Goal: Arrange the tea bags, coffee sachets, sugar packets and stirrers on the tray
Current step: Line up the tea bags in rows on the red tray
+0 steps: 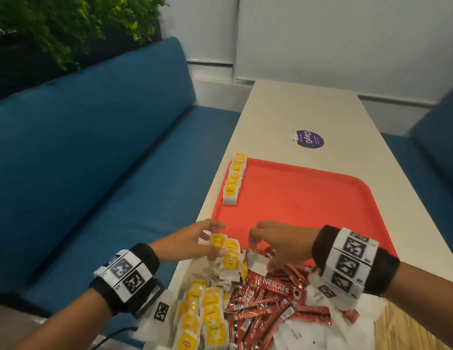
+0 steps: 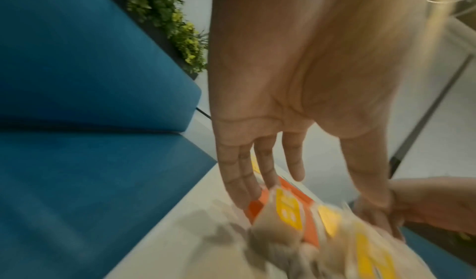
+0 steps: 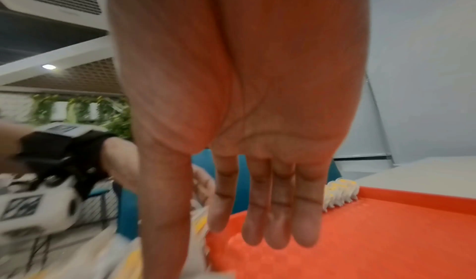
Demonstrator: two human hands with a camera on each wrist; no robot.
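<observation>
- Left hand [image 1: 192,242] fingers spread, touching loose tea bags [image 1: 228,251] at the red tray [image 1: 309,198] near corner.
- Right hand [image 1: 276,245] pinches something there, can't tell what.
- I'd gather a few, then extend the tea bag row [image 1: 233,180] along the tray's left rim.

Left hand [image 1: 195,239], right hand [image 1: 278,245]: fingers extended, relaxed.

Both bare forearms carry black wristbands [image 1: 382,270] ringed with white blocks printed with black square markers [image 1: 353,251]; on the left wrist [image 1: 124,274], what looks like a thin black cable [image 1: 111,335] trails from the near band.
</observation>
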